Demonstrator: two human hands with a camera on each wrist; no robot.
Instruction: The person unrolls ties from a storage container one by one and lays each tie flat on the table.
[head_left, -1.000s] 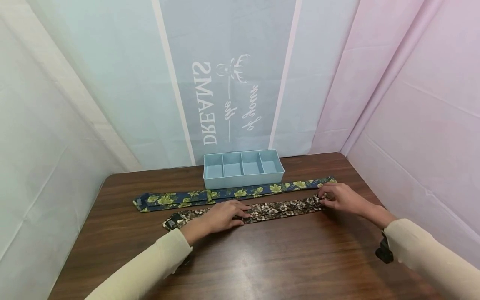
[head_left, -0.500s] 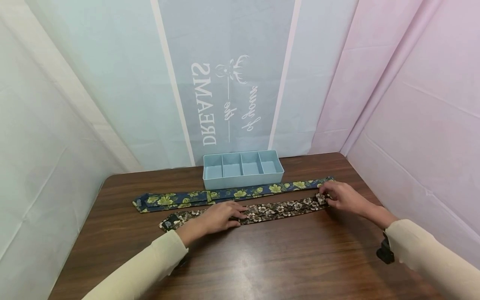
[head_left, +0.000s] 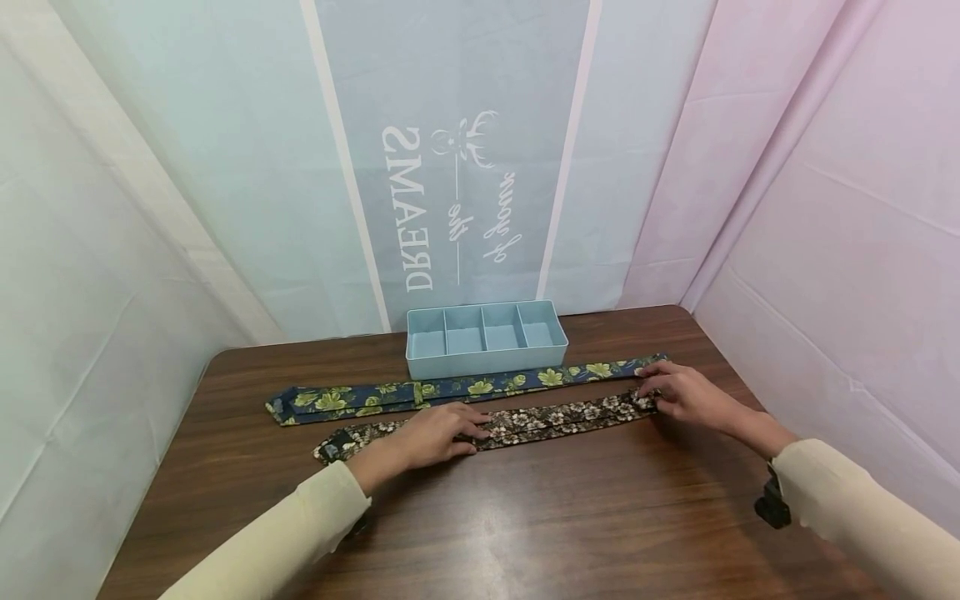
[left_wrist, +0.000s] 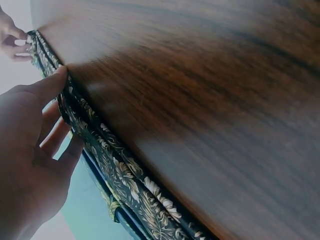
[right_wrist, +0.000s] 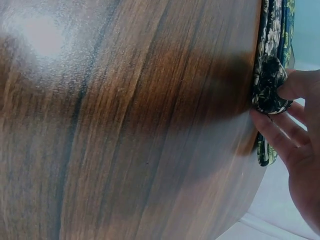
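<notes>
A brown necktie with pale flowers lies lengthwise on the table, its pointed end at the left. My left hand holds it across its width, thumb at the near edge and fingers at the far edge, as the left wrist view shows. At the right end, my right hand grips the same necktie; in the right wrist view this end is a bunched, curled bit of fabric between thumb and fingers. Just beyond lies a blue necktie with yellow-green flowers, roughly parallel, touched by neither hand as far as I can see.
A light blue box with several compartments stands behind the neckties near the back edge of the brown wooden table. Printed fabric hangs behind the table, with pale fabric walls at both sides.
My left hand has slid a little to the left, and the brown necktie's pointed end has shifted left too. My right hand has stayed at the right end, its fingers shifting slightly.
</notes>
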